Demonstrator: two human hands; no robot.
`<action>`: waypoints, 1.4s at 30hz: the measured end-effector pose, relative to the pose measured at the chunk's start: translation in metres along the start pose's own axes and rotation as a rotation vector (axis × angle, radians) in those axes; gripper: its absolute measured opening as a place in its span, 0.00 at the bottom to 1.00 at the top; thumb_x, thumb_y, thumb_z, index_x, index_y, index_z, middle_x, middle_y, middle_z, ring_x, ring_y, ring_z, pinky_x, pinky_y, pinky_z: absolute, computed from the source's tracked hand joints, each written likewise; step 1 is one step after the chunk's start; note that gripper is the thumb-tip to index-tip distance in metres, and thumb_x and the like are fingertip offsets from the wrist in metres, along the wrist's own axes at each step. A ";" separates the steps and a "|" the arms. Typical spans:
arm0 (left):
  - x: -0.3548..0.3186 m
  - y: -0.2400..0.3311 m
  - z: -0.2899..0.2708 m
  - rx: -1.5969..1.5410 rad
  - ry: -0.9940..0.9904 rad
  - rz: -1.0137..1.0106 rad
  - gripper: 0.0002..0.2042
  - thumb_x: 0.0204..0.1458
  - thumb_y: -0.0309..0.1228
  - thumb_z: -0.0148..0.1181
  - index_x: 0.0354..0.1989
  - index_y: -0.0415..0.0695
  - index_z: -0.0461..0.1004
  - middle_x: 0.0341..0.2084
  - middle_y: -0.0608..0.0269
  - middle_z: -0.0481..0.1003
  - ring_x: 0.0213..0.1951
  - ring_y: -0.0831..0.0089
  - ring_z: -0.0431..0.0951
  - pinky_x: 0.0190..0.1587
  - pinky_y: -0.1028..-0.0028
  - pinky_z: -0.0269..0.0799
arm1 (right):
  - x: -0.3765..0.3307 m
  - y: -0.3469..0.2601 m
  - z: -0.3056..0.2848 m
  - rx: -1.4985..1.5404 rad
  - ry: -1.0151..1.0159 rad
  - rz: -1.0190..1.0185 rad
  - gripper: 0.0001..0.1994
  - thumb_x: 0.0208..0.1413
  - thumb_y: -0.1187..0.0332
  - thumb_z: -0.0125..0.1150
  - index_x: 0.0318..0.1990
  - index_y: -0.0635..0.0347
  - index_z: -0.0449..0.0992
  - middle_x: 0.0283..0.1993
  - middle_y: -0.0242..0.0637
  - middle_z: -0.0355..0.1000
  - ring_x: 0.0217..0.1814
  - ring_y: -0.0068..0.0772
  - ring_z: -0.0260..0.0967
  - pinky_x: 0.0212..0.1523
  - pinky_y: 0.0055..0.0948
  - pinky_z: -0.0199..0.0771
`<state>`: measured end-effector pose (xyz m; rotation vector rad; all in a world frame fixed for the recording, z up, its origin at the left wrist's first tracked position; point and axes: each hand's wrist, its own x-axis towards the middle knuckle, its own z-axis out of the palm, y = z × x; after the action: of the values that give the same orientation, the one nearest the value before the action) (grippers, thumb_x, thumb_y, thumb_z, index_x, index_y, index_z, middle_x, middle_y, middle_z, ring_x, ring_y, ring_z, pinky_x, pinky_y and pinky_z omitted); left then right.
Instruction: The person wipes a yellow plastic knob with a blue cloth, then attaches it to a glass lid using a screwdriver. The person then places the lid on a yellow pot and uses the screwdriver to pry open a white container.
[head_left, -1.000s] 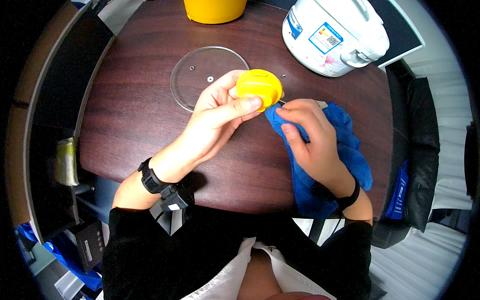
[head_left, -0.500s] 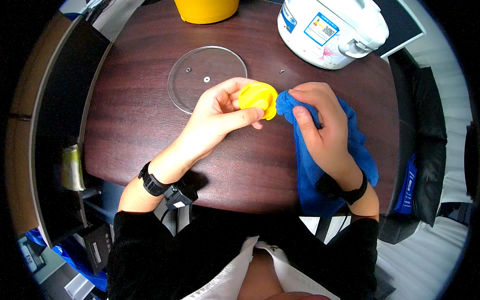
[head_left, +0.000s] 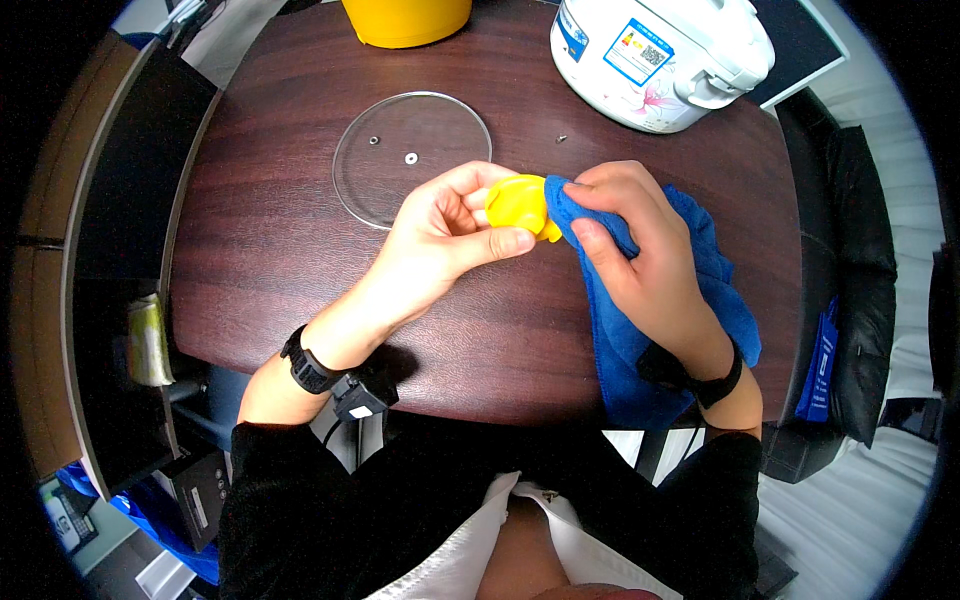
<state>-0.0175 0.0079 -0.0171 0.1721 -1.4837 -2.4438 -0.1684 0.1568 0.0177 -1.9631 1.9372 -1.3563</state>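
My left hand (head_left: 440, 225) is closed on a round yellow lid knob (head_left: 518, 205), thumb on its near side and fingers behind it. A blue cloth (head_left: 640, 350) is bunched in my right hand (head_left: 640, 245), pinched between thumb and fingers. Its bunched end presses against the right edge of the yellow knob and covers part of it. The rest of the cloth hangs down over the table under my right wrist. Beyond my left hand a clear glass lid (head_left: 370, 215) lies flat, with a small washer (head_left: 411, 158) and a small metal part (head_left: 374, 140) within its outline.
A tiny screw-like part (head_left: 562, 139) lies on the dark wooden table (head_left: 270, 250) right of the glass lid. At the far right stands a white rice cooker (head_left: 640, 90). A yellow container (head_left: 408, 25) stands at the far edge. Dark shelving (head_left: 120, 250) flanks the table's left side.
The cloth in my right hand has moved left onto the edge of the yellow knob and now overlaps it. The knob has turned slightly in my left hand.
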 end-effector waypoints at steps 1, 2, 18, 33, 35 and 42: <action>0.000 -0.001 0.000 0.005 0.009 0.009 0.19 0.49 0.18 0.63 0.51 0.38 0.68 0.42 0.61 0.77 0.45 0.75 0.77 0.52 0.76 0.71 | 0.000 -0.001 -0.001 0.002 0.002 0.003 0.10 0.51 0.78 0.59 0.43 0.64 0.73 0.41 0.45 0.69 0.44 0.46 0.70 0.45 0.34 0.70; -0.001 -0.003 0.000 0.011 0.018 0.018 0.19 0.49 0.19 0.63 0.51 0.37 0.68 0.43 0.60 0.77 0.45 0.76 0.76 0.52 0.75 0.71 | -0.001 -0.001 -0.001 0.005 0.004 0.006 0.10 0.51 0.78 0.59 0.42 0.64 0.72 0.41 0.45 0.69 0.44 0.46 0.70 0.46 0.34 0.70; 0.002 -0.013 0.003 0.041 0.089 0.061 0.16 0.51 0.18 0.62 0.48 0.40 0.67 0.41 0.64 0.75 0.41 0.81 0.75 0.47 0.81 0.72 | 0.001 -0.005 -0.007 -0.031 0.071 -0.021 0.11 0.49 0.79 0.61 0.42 0.64 0.72 0.42 0.45 0.69 0.43 0.46 0.71 0.43 0.34 0.71; -0.003 -0.013 0.016 0.184 0.001 0.019 0.18 0.52 0.17 0.61 0.51 0.38 0.65 0.42 0.63 0.75 0.43 0.81 0.75 0.46 0.81 0.72 | -0.004 -0.003 0.005 -0.081 0.080 -0.070 0.13 0.48 0.79 0.63 0.42 0.63 0.72 0.42 0.46 0.68 0.42 0.48 0.71 0.41 0.36 0.73; -0.003 -0.015 0.016 0.141 0.021 0.032 0.18 0.52 0.17 0.60 0.50 0.38 0.65 0.41 0.63 0.75 0.42 0.82 0.75 0.45 0.81 0.72 | -0.006 -0.006 0.005 -0.096 0.067 -0.067 0.13 0.48 0.79 0.63 0.42 0.63 0.72 0.43 0.46 0.68 0.42 0.48 0.71 0.41 0.37 0.74; -0.009 -0.014 0.020 0.183 0.077 0.115 0.17 0.52 0.17 0.61 0.50 0.38 0.65 0.40 0.64 0.75 0.41 0.82 0.75 0.45 0.82 0.73 | -0.009 -0.011 0.011 -0.184 0.057 -0.078 0.15 0.47 0.78 0.62 0.45 0.64 0.71 0.45 0.48 0.67 0.44 0.49 0.71 0.43 0.37 0.74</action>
<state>-0.0161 0.0342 -0.0203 0.2086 -1.6347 -2.1876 -0.1512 0.1606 0.0132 -2.1235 2.1017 -1.3081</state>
